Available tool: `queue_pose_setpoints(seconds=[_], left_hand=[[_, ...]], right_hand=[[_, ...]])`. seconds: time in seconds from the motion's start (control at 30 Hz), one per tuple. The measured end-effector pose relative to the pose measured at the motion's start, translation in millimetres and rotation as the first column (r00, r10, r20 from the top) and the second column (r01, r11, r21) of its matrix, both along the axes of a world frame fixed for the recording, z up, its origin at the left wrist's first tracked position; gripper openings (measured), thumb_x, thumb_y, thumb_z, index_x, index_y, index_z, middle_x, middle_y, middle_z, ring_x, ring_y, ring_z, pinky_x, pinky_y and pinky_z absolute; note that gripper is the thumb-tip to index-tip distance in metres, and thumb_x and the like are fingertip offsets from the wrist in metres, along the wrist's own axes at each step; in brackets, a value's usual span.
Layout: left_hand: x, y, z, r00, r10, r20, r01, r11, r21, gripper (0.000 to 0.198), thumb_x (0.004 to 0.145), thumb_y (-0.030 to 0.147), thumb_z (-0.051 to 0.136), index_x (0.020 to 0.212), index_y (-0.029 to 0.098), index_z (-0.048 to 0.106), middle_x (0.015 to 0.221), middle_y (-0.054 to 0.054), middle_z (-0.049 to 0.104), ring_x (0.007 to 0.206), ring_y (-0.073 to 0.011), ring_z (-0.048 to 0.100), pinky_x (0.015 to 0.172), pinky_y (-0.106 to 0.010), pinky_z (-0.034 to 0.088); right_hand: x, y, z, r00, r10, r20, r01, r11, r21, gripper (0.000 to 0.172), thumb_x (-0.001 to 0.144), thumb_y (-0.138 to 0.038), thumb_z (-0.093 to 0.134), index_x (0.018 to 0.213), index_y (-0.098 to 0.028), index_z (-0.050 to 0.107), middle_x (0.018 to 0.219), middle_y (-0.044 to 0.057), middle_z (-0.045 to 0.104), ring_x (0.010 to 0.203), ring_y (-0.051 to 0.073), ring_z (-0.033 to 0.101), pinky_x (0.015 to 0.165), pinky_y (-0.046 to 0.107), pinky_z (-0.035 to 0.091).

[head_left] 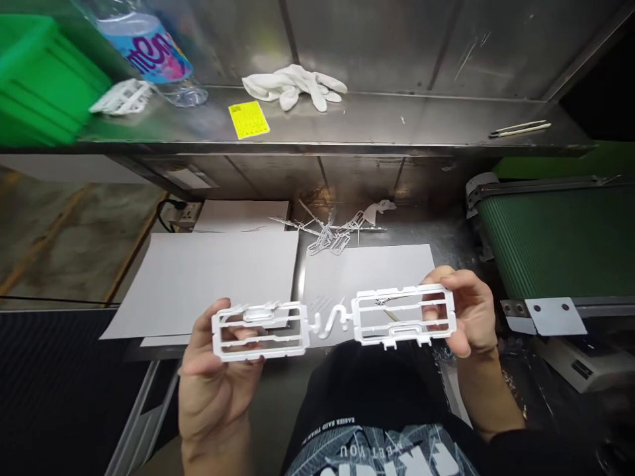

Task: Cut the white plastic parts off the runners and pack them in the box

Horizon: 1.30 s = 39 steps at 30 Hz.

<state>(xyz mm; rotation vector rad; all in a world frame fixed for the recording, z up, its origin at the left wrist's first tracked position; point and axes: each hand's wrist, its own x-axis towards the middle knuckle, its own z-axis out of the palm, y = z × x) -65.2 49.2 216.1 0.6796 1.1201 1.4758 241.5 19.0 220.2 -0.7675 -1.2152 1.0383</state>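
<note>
My left hand pinches the outer end of a white plastic rectangular frame with thin crossbars. Fingers of my right hand grip the outer end of a similar white plastic frame. Between the two frames runs a bent, S-shaped white plastic runner; whether it joins both ends firmly I cannot tell. Both frames are held up level above the worktable, in front of my body. Through the right frame's openings shows part of a small tool with yellowish handles, mostly hidden.
White sheets cover part of the metal table, with a pile of thin white plastic runners behind. On the shelf are a green bin, bottle, white gloves, yellow label and tweezers. A green conveyor stands right.
</note>
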Motion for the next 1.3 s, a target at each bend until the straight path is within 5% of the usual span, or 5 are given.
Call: queue_pose_setpoints(seconds=[0.47, 0.83, 1.0, 1.13, 1.3], left_hand=[[-3, -4, 1.6, 0.998, -0.063, 0.019, 0.063, 0.998, 0.001, 0.06, 0.048, 0.065, 0.097, 0.092, 0.026, 0.081, 0.063, 0.003, 0.072, 0.046, -0.0106, 0.062, 0.044, -0.018, 0.058], [6, -16, 2.9, 0.933, -0.165, -0.32, 0.142, 0.985, -0.096, 0.038, 0.099, 0.048, 0.066, 0.076, 0.019, 0.06, 0.053, 0.004, 0.058, 0.043, -0.0091, 0.051, 0.042, -0.019, 0.045], [-6, -14, 4.4, 0.571, -0.063, -0.819, 0.341, 0.926, 0.166, 0.079, 0.079, 0.044, 0.089, 0.147, 0.027, 0.052, 0.141, -0.011, 0.064, 0.117, -0.0266, 0.068, 0.096, -0.04, 0.062], [-3, -9, 9.8, 0.191, -0.022, -0.981, 0.631, 0.769, 0.105, 0.073, 0.089, 0.025, 0.081, 0.153, 0.026, 0.047, 0.147, -0.011, 0.06, 0.137, -0.0286, 0.055, 0.118, -0.049, 0.046], [-1, -1, -16.8, 0.323, -0.333, -0.886, 0.575, 0.812, -0.095, 0.036, 0.094, 0.012, 0.062, 0.125, 0.027, 0.072, 0.128, -0.005, 0.072, 0.12, -0.0256, 0.064, 0.107, -0.042, 0.049]], right_hand=[[-3, 3, 2.2, 0.994, 0.013, -0.111, -0.015, 1.0, -0.022, 0.052, 0.072, -0.048, 0.093, 0.119, -0.032, 0.075, 0.109, 0.003, 0.074, 0.061, 0.01, 0.066, 0.056, 0.024, 0.062], [-10, 6, -10.0, 0.989, -0.148, 0.024, 0.138, 0.833, -0.535, 0.04, 0.099, -0.048, 0.068, 0.074, -0.019, 0.057, 0.062, -0.005, 0.057, 0.038, 0.004, 0.048, 0.032, 0.013, 0.034], [-7, 12, -15.1, 0.981, -0.19, 0.047, 0.179, 0.773, -0.608, 0.044, 0.094, -0.055, 0.073, 0.074, -0.019, 0.056, 0.062, -0.006, 0.055, 0.034, 0.002, 0.042, 0.028, 0.012, 0.029], [-2, 15, -27.8, 0.991, -0.112, 0.071, 0.131, 0.746, -0.653, 0.046, 0.091, -0.058, 0.073, 0.074, -0.02, 0.053, 0.065, -0.005, 0.055, 0.034, 0.002, 0.038, 0.028, 0.014, 0.026], [13, 22, -88.5, 0.847, 0.193, 0.495, 0.173, 0.781, -0.6, 0.068, 0.106, -0.066, 0.007, 0.098, -0.023, 0.058, 0.078, 0.005, 0.067, 0.056, 0.016, 0.064, 0.05, 0.028, 0.054]])
